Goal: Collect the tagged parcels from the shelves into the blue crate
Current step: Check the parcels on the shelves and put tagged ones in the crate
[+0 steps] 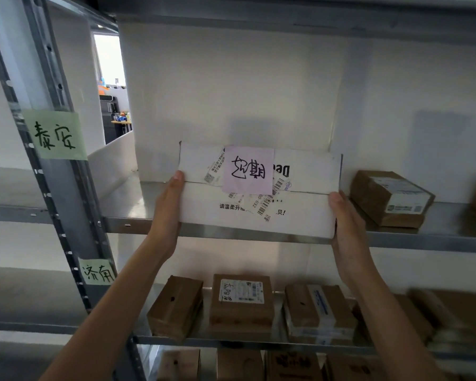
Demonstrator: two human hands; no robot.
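White parcel (pixel 259 199) on metal shelf (pixel 423 237), left hand (pixel 168 213), right hand (pixel 346 224) holding ends.

Two bare forearms are showing in the head view, entering from the lower edge. No sleeve, cuff or glove is covering either one as far as the frame reaches. The left hand (pixel 167 213) is wearing no ring, watch or band on its visible side. The right hand (pixel 347 224) is likewise showing no jewellery or strap at the wrist. The fingers (pixel 178 179) are appearing uncovered; nail detail is too small to judge.
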